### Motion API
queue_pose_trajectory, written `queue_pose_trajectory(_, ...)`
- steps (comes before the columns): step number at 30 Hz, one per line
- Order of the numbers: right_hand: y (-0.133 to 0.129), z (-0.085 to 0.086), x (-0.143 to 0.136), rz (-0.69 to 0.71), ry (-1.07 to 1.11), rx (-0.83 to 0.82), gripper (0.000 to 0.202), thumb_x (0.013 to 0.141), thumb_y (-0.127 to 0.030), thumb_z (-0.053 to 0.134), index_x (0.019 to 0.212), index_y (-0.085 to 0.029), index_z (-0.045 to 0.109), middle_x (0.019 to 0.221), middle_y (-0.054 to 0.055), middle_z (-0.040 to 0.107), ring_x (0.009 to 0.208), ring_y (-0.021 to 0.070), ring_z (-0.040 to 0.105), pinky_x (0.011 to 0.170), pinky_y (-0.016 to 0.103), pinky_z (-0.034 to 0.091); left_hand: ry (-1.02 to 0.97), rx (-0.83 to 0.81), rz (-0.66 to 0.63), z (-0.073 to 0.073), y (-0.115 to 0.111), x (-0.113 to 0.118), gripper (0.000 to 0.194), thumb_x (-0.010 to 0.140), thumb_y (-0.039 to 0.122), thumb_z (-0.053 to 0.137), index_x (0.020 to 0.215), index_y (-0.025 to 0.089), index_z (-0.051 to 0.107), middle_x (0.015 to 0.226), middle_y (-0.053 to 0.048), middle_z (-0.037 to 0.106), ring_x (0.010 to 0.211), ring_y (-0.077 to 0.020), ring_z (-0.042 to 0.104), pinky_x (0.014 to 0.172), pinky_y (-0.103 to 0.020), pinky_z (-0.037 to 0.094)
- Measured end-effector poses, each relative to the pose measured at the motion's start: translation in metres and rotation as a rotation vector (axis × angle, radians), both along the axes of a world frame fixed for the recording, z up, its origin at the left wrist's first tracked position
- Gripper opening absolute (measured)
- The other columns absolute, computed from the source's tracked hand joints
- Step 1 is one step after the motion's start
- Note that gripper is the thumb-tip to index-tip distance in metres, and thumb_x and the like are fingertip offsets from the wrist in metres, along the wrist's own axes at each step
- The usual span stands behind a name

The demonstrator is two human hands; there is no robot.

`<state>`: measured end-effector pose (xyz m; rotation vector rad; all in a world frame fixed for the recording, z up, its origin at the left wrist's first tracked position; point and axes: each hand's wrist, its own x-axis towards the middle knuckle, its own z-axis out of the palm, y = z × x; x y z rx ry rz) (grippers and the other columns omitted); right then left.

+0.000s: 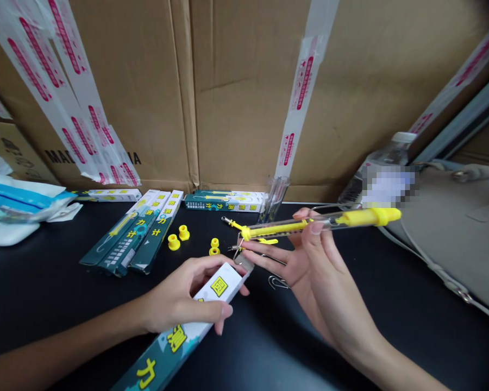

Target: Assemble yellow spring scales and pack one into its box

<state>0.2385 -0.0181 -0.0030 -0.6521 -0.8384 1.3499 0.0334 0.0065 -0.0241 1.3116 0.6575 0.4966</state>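
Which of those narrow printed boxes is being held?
The nearest box, gripped in the left hand; the other boxes all rest on the black table.

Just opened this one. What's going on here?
A person is working at a dark table. The left grip holds a printed box, its end flap sticking out; the right grip holds a yellow-and-clear tube with a wire hook at the end nearest the flap. Whether the hook touches the flap is hard to tell. Beyond them lie similar boxes and small yellow collars, with clear cylinders standing nearby.
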Motion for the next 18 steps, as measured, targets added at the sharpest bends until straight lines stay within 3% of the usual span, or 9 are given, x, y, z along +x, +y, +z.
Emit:
queue_pose_trajectory(5, 0.001, -0.001, 0.0, 0.024, -0.004, 0.015, 0.027, 0.095, -0.051, 0.063, 0.106, -0.031, 0.049, 0.096, -0.004, 0.069, 0.096, 0.0307, 0.077, 0.092, 0.055, 0.059, 0.037, -0.009, -0.003, 0.003, 0.002, -0.001, 0.044, 0.078, 0.022, 0.077, 0.111, 0.02, 0.049, 0.098, -0.002, 0.066, 0.059, -0.0093, 0.064, 0.059, -0.023, 0.051)
queue_pose_trajectory(13, 0.002, 0.003, 0.005, 0.016, -0.004, 0.058, 0.021, 0.099, -0.051, 0.056, 0.108, -0.033, 0.051, 0.101, -0.003, 0.066, 0.091, 0.027, 0.078, 0.092, 0.053, 0.06, 0.172, 0.017, -0.041, 0.027, 0.005, -0.005, 0.054, 0.07, 0.005, 0.07, 0.117, 0.023, 0.048, 0.099, 0.001, 0.066, 0.083, -0.0127, 0.065, 0.068, -0.021, 0.05)
queue_pose_trajectory(16, 0.002, 0.006, 0.008, 0.002, -0.026, 0.091, 0.022, 0.099, -0.052, 0.053, 0.108, -0.033, 0.051, 0.098, -0.003, 0.065, 0.087, 0.0267, 0.078, 0.088, 0.053, 0.062, 0.151, 0.008, 0.029, 0.037, 0.003, -0.004, 0.058, 0.069, 0.003, 0.061, 0.119, 0.027, 0.046, 0.093, 0.003, 0.063, 0.068, -0.0127, 0.067, 0.057, -0.021, 0.051)
queue_pose_trajectory(18, 0.002, 0.007, 0.009, -0.016, -0.059, 0.122, 0.022, 0.1, -0.052, 0.052, 0.106, -0.032, 0.052, 0.096, -0.001, 0.066, 0.088, 0.0266, 0.077, 0.085, 0.051, 0.063, 0.193, 0.024, 0.13, 0.045, 0.001, -0.001, 0.048, 0.075, 0.011, 0.062, 0.117, 0.028, 0.046, 0.083, 0.005, 0.06, 0.05, -0.0089, 0.059, 0.043, -0.017, 0.045)
